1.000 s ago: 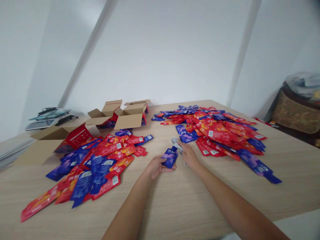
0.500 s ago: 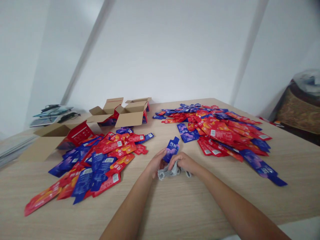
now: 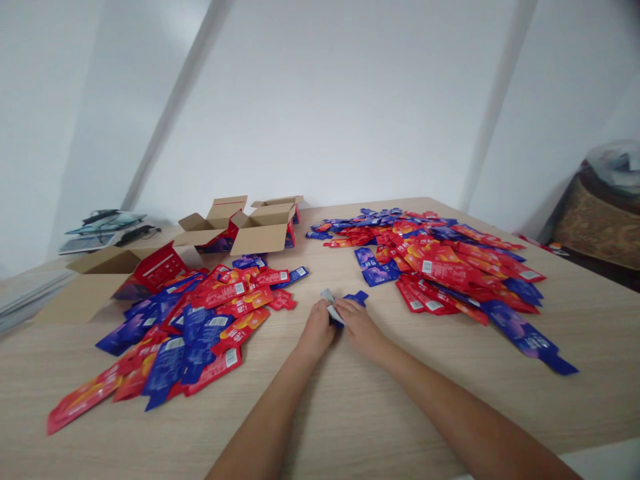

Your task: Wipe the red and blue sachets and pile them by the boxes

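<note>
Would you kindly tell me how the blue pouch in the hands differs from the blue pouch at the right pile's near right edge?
The held pouch is mostly hidden by the left hand, the right hand and the grey cloth, while the edge pouch shows most of its length. The held pouch is gripped; the edge pouch lies untouched against the right pile. Both are blue.

No wording is clearly legible. Blurred white characters [image 3: 539, 343] mark a long blue-and-purple plastic pouch [image 3: 515, 328], lower right; barcodes [image 3: 427, 267] show on a glossy red plastic pouch [image 3: 450, 272], centre right, and a flat blue plastic pouch [image 3: 164, 368], lower left.
</note>
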`<state>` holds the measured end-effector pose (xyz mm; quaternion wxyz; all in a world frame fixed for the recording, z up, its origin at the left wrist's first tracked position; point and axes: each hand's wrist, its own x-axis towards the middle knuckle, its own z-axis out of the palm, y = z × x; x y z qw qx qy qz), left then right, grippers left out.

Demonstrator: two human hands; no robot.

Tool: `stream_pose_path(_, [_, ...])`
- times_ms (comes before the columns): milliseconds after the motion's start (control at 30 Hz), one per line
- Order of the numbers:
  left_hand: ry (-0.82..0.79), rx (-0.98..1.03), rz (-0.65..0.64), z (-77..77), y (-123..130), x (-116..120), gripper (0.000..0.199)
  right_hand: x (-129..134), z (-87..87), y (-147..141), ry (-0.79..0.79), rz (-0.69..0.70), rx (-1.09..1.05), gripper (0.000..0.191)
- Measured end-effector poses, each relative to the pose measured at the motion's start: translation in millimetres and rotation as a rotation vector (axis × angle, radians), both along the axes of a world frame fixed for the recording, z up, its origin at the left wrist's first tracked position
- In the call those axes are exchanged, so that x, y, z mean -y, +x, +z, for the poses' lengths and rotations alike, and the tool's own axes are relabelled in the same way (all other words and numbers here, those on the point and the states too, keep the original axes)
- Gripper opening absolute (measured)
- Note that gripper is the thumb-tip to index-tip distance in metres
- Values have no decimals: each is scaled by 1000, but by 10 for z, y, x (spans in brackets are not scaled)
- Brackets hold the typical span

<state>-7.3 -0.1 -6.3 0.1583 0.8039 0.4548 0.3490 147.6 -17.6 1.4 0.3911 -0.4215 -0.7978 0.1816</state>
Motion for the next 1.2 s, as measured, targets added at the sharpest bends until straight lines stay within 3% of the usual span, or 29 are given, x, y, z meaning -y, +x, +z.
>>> stream_pose_path(133, [-7, -44, 66, 21, -4, 1, 37, -49, -23, -18, 3, -78, 262, 62])
stream_pose_path(300, [-46, -14, 102, 98, 60, 47, 26, -241, 1, 264, -70, -263, 422, 56])
stream_pose_path(367, [-102, 145, 139, 113, 41, 28, 16, -290, -5, 371, -86, -360, 453, 54])
stream_pose_path(500, [-289, 700, 281, 167, -207, -112, 18, -320, -42, 518, -80, -491, 448, 53])
stream_pose_path(667, [-245, 992, 348, 310, -612, -260, 28, -349, -63, 616, -69, -468, 345, 52])
stream_pose_path(733, [-357, 1194, 288, 285, -603, -268, 35, -366, -59, 626, -65, -452, 247, 49])
stream_pose_path(800, [-474, 1095, 234, 194, -454, -280, 38, -378, -52, 624, -82, -465, 83, 45])
stream_pose_path(867, [-398, 752, 187, 80, -199, -329, 36, -386, -46, 624, -99, -507, -148, 44])
stream_pose_path(1000, [-317, 503, 124, -34, 447, -565, 23, -401, -45, 681, -67, -613, -612, 46])
stream_pose_path(1200, [-98, 132, -67, 55, 1295, -887, 52, -427, -68, 821, -8, -690, -779, 45])
